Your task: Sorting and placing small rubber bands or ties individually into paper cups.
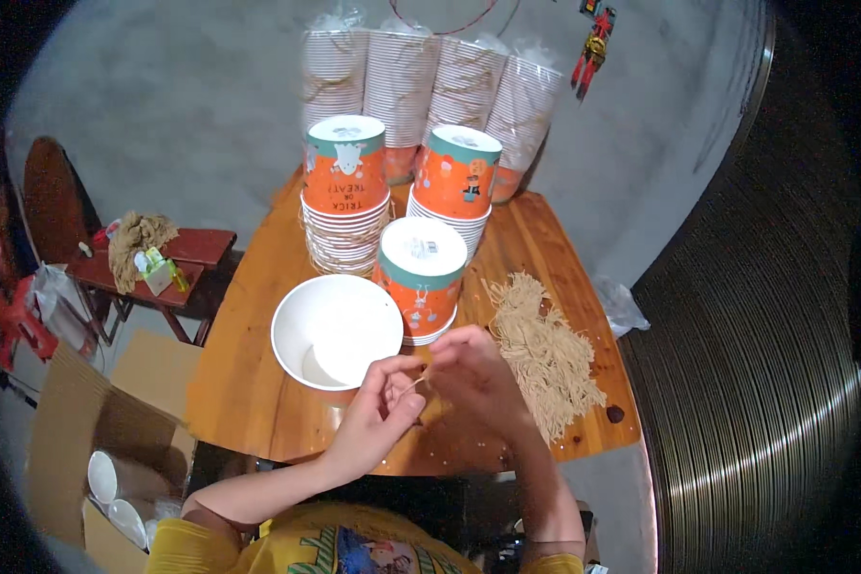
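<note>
Just in front of the white paper bucket (292,330), my two hands are close together above the table's near edge. My left hand (378,421) pinches a short piece of thin tan cord (413,385) between thumb and fingers. The fingertips of my right hand (483,383) meet the cord's other end; shadow partly hides its grip. The bucket lies tilted with its mouth toward me, touching neither hand. Behind my right hand stands an upside-down orange and green paper bucket (419,282). A loose heap of tan cords (545,364) lies to the right.
Two more upside-down bucket stacks (347,177) (459,177) stand farther back, the left one with cords around its rims. Several tall plastic-wrapped stacks (402,86) lean at the wall. A cardboard box (77,430) with white buckets sits lower left, near a red bench (196,251).
</note>
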Demonstrator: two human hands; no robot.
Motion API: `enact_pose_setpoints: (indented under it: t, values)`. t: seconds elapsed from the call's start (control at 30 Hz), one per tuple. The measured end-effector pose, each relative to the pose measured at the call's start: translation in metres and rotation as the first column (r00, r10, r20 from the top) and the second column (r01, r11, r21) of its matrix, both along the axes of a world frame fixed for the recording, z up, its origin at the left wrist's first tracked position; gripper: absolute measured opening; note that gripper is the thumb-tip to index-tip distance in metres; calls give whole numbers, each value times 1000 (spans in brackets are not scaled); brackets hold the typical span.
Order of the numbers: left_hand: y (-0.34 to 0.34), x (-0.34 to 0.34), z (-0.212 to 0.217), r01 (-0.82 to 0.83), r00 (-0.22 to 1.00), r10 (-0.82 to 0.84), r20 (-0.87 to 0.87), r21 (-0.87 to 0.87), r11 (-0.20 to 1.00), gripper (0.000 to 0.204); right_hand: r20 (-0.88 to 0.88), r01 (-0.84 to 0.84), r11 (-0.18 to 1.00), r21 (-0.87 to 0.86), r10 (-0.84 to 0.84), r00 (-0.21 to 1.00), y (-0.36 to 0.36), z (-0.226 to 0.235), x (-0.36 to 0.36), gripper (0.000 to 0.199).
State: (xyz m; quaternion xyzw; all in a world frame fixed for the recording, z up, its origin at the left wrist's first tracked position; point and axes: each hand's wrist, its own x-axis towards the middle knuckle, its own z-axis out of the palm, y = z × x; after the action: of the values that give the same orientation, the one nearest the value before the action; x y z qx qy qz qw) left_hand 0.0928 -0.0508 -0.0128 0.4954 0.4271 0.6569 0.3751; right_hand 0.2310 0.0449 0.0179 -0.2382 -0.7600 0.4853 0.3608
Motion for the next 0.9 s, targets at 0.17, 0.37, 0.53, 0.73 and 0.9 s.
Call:
enact_pose_setpoints:
  t: [0.17, 0.37, 0.53, 0.73, 0.9]
  values:
    - [-5, -21, 5, 325, 942, -288, 170, -263, 908, 20, 37, 20, 953, 304, -33, 999, 10, -4, -4, 7]
    - [-19, -52, 9, 88, 786, -120, -607, -82, 993, 22, 98, 10, 953, 301, -42, 994, 17, -33, 17, 12]
    - [-7, -57, 39, 77, 348, 104, -932, 140, 987, 16, 9, -73, 996, 57, 73, 997, -15, -36, -14, 15]
    - [16, -69, 42, 203, -48, 369, -928, 353, 913, 15, 26, 1, 993, -118, 2, 1000, -12, -40, -24, 11]
    - [29, -68, 46, 287, -91, 412, -907, 372, 883, 14, -51, -24, 860, 510, 59, 997, 13, -44, -22, 9]
